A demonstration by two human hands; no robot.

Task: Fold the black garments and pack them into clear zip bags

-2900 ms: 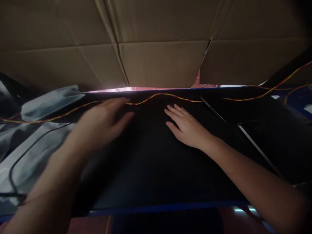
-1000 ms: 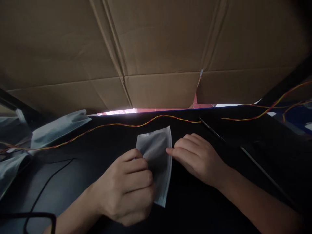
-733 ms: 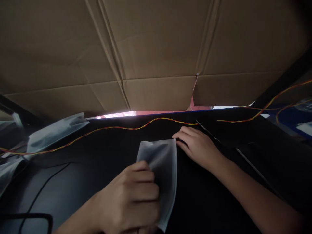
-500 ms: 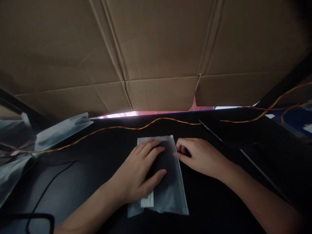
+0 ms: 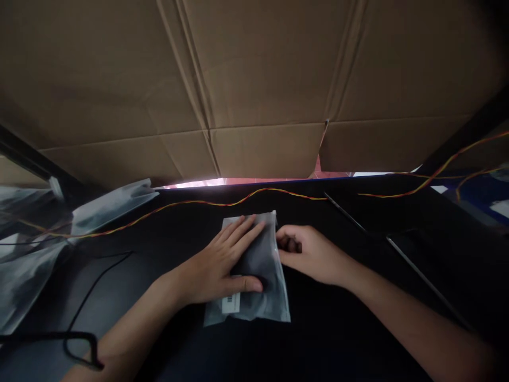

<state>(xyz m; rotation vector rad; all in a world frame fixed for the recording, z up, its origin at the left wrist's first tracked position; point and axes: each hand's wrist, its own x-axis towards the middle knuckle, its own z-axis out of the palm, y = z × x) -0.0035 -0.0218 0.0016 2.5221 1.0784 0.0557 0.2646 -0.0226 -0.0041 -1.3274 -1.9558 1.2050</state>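
Observation:
A frosted plastic zip bag (image 5: 260,260) with a dark flat thing inside lies on the black table in front of me. Its zip edge runs down the right side, and a white label (image 5: 230,303) shows near the bottom. My left hand (image 5: 225,262) rests flat on the bag with fingers stretched out and thumb apart. At the zip edge, about a third of the way down, my right hand (image 5: 306,252) has its fingers curled and its thumb and forefinger closed on the edge. The exact pinch point is partly hidden by the fingers.
A red and yellow twisted wire (image 5: 207,202) crosses the table behind the bag. More plastic bags (image 5: 113,207) lie at the left near a thin black cable (image 5: 89,292). Dark flat things with silver edges (image 5: 425,278) lie at the right. Cardboard (image 5: 262,79) stands behind.
The bag and both hands now appear slightly higher and further left, partly from a small shift of the view. My left fingers are straighter; my right hand stays at the zip edge.

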